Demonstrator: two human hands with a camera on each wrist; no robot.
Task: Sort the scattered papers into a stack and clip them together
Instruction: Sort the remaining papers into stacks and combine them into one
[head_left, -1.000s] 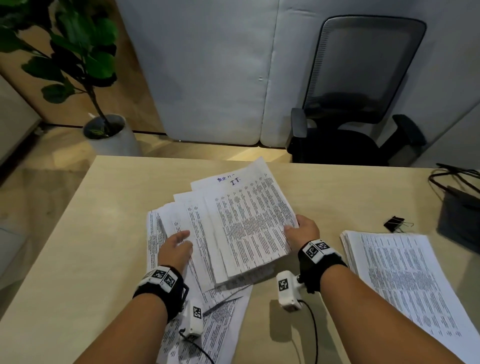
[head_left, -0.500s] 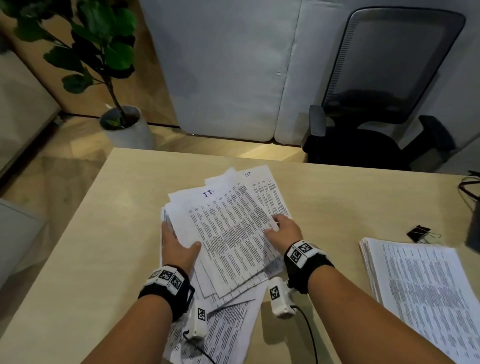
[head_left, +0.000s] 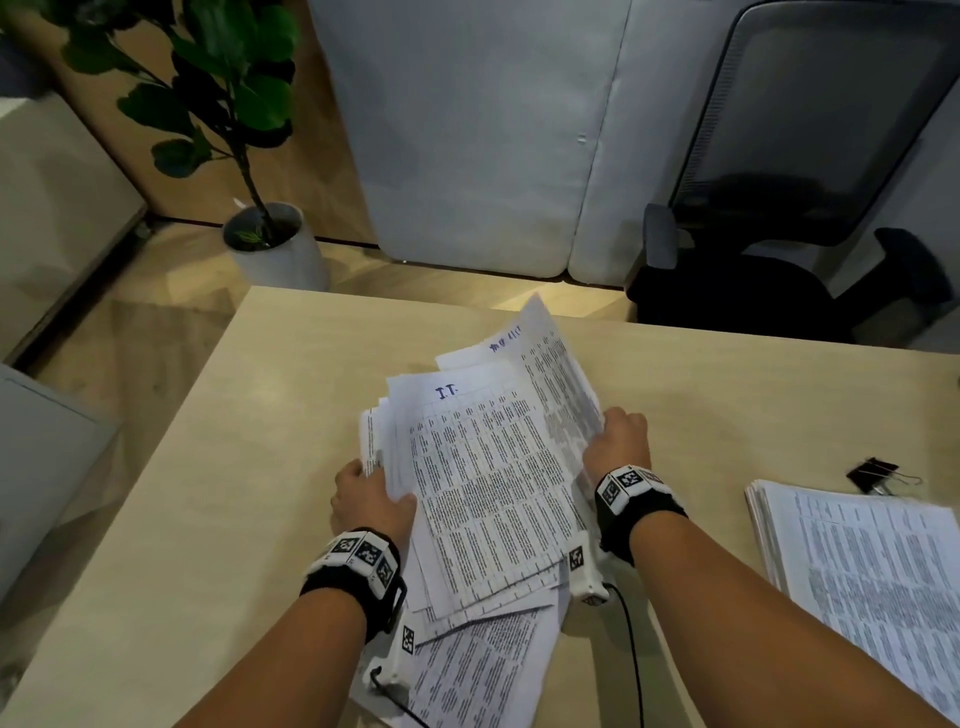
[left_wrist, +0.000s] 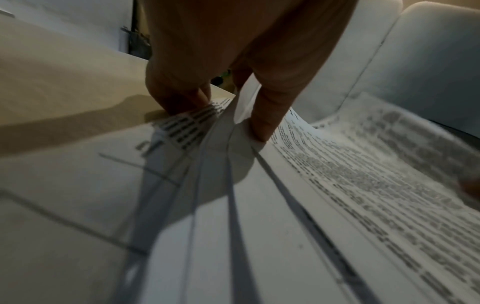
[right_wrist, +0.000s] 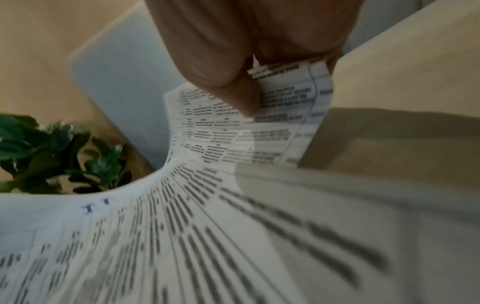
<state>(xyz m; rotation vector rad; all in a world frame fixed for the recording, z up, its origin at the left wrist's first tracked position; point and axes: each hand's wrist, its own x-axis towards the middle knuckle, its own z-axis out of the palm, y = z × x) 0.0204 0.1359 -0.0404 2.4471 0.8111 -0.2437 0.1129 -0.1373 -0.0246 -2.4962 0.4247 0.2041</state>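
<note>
A loose bundle of printed papers (head_left: 488, 467) is lifted off the wooden table (head_left: 249, 467) at its middle, sheets fanned and uneven. My left hand (head_left: 371, 501) grips its left edge, thumb on top, fingers under the sheets (left_wrist: 233, 160). My right hand (head_left: 618, 441) pinches the right edge, which curls upward; the thumb presses on the printed sheet (right_wrist: 233, 131). One more printed sheet (head_left: 483, 670) lies flat on the table under my left wrist. A black binder clip (head_left: 875, 474) lies at the right, untouched.
A neat paper stack (head_left: 862, 566) lies at the table's right edge, just below the clip. A black office chair (head_left: 779, 218) stands behind the far right side. A potted plant (head_left: 270, 244) is on the floor beyond the far left corner.
Both hands have gathered the papers closer together and raised them off the table. The right edge now curls up in my right hand. The view has shifted left.
</note>
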